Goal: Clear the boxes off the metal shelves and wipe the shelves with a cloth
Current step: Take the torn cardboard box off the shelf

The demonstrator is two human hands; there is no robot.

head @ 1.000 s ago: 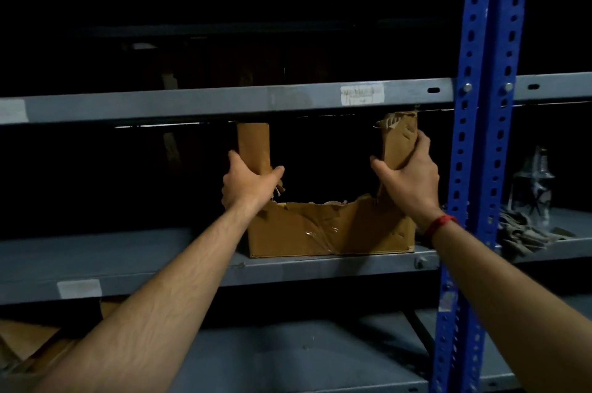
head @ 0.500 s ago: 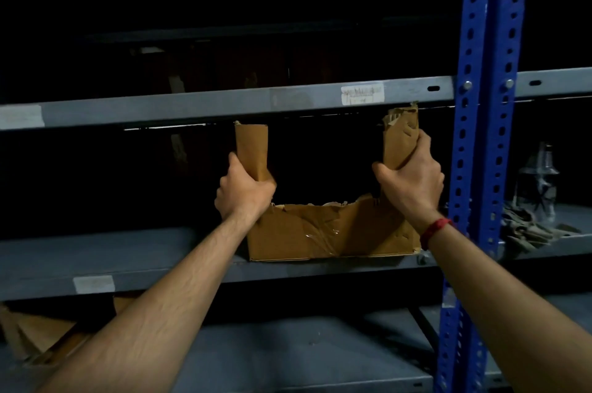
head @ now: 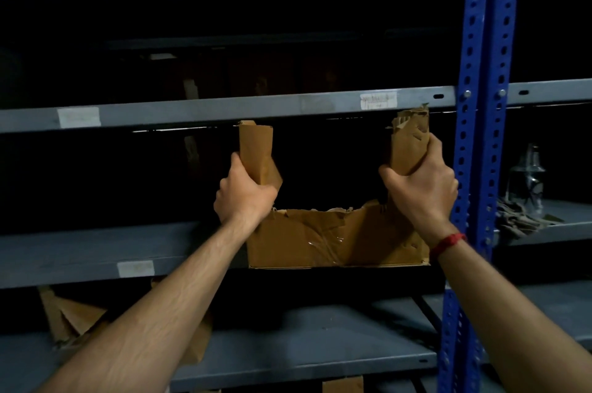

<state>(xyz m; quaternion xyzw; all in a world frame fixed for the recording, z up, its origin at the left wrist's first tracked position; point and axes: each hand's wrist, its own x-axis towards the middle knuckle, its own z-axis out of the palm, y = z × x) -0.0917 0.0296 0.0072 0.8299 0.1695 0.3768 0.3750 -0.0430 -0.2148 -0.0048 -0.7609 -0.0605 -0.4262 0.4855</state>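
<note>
A torn brown cardboard box with a ripped, taped front juts over the front edge of the middle grey metal shelf. My left hand grips the box's upright left flap. My right hand grips the crumpled right flap, close to the blue upright. The flap tops reach the underside of the upper grey shelf. No cloth for wiping is plainly seen.
A blue perforated upright post stands just right of the box. Beyond it, a clear glass bottle and crumpled paper scraps sit on the shelf. Flattened cardboard lies on the lower shelf at the left. The back is dark.
The box has come forward, and its bottom front edge now hangs over the shelf's lip. Both hands kept their grip on the flaps.
</note>
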